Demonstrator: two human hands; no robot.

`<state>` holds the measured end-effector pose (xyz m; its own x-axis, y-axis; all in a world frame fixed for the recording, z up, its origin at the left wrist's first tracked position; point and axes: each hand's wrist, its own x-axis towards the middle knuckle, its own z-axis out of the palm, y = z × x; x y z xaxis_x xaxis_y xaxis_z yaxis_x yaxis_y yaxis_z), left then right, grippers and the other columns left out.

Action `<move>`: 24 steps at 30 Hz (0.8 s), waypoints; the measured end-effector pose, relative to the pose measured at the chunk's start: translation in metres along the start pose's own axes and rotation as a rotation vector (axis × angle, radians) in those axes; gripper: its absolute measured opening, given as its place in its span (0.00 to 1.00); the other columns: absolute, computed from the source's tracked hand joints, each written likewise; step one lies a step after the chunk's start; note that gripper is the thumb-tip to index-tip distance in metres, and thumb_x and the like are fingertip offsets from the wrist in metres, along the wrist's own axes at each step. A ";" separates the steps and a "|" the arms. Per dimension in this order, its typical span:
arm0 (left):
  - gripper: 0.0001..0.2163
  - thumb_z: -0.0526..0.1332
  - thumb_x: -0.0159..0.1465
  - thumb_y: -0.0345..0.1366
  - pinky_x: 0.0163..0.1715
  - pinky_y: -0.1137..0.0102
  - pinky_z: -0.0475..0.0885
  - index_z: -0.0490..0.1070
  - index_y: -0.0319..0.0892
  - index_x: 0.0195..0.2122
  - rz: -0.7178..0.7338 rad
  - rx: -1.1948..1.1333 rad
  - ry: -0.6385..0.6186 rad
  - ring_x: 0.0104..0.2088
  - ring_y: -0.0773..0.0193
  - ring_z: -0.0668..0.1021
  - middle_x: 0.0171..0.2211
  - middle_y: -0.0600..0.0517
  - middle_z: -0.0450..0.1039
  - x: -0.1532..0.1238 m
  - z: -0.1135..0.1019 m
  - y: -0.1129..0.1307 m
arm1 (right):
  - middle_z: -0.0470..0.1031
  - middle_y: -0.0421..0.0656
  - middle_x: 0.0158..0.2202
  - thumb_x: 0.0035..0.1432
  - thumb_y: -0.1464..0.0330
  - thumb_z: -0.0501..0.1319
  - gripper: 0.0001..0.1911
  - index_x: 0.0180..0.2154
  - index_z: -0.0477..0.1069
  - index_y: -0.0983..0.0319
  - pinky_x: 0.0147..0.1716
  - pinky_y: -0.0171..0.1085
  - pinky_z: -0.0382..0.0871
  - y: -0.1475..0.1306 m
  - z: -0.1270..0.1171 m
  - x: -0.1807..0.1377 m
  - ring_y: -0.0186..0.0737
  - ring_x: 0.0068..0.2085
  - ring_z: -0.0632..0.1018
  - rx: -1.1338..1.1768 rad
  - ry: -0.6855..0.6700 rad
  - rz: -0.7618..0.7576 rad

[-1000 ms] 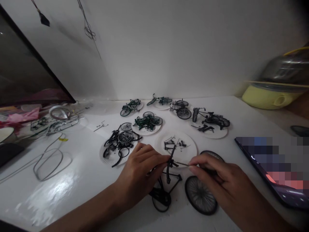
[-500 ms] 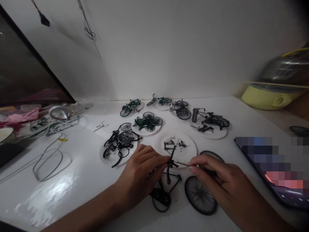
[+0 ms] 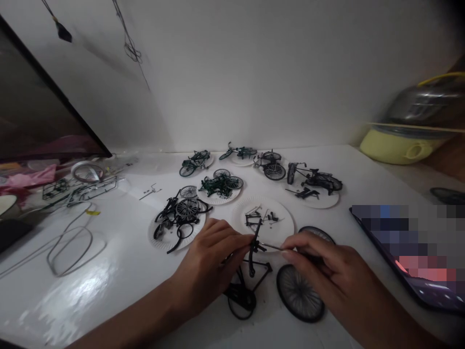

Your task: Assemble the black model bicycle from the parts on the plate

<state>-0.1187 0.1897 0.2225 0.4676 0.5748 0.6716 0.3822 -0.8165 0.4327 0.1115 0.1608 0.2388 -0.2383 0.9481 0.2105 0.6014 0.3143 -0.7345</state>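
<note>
My left hand (image 3: 214, 259) pinches a small black curved bicycle part (image 3: 252, 254), like a mudguard with a short stem, held upright between thumb and fingertips. A thin metal rod (image 3: 271, 246) runs from that part to my right hand (image 3: 319, 261), whose thumb and forefinger are closed on it. The rod's far end meets the black part at mid-height; the exact contact is too small to make out. Beneath my hands lies a black toy bicycle frame (image 3: 250, 295), partly hidden by the left hand. Beside it lies a spoked wheel (image 3: 301, 293), with another wheel (image 3: 316, 232) behind my right fingers.
Just beyond my hands, a paper plate (image 3: 286, 228) holds small loose parts. Other plates carry black parts (image 3: 187, 208), green parts (image 3: 218, 186) and several small model bicycles (image 3: 314, 178). A phone (image 3: 407, 271) lies at right, a wire loop (image 3: 72, 247) at left.
The whole view has shifted slightly. Both hands keep the same grip on the black part and the rod, with almost no movement between them.
</note>
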 end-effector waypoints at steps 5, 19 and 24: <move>0.08 0.61 0.67 0.24 0.35 0.65 0.67 0.73 0.37 0.47 -0.003 0.004 -0.021 0.33 0.65 0.72 0.33 0.50 0.76 -0.001 0.000 0.000 | 0.78 0.36 0.27 0.67 0.59 0.56 0.11 0.36 0.72 0.55 0.24 0.32 0.67 -0.002 0.000 0.001 0.34 0.26 0.76 -0.011 -0.016 0.007; 0.09 0.61 0.67 0.24 0.36 0.65 0.68 0.72 0.38 0.47 -0.015 -0.021 -0.005 0.34 0.64 0.73 0.33 0.50 0.76 -0.001 0.001 0.000 | 0.78 0.36 0.28 0.67 0.60 0.56 0.09 0.36 0.72 0.55 0.25 0.31 0.69 -0.004 -0.002 0.000 0.33 0.27 0.78 -0.005 -0.013 -0.004; 0.09 0.61 0.67 0.24 0.35 0.65 0.68 0.72 0.38 0.48 -0.026 -0.026 -0.015 0.34 0.64 0.73 0.33 0.50 0.76 0.000 0.001 -0.001 | 0.78 0.35 0.27 0.66 0.60 0.57 0.09 0.36 0.72 0.54 0.23 0.30 0.68 -0.006 -0.003 -0.001 0.33 0.26 0.78 0.001 0.002 -0.014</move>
<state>-0.1182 0.1901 0.2215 0.4698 0.5968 0.6505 0.3734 -0.8020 0.4661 0.1101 0.1583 0.2450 -0.2452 0.9437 0.2221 0.5971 0.3275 -0.7323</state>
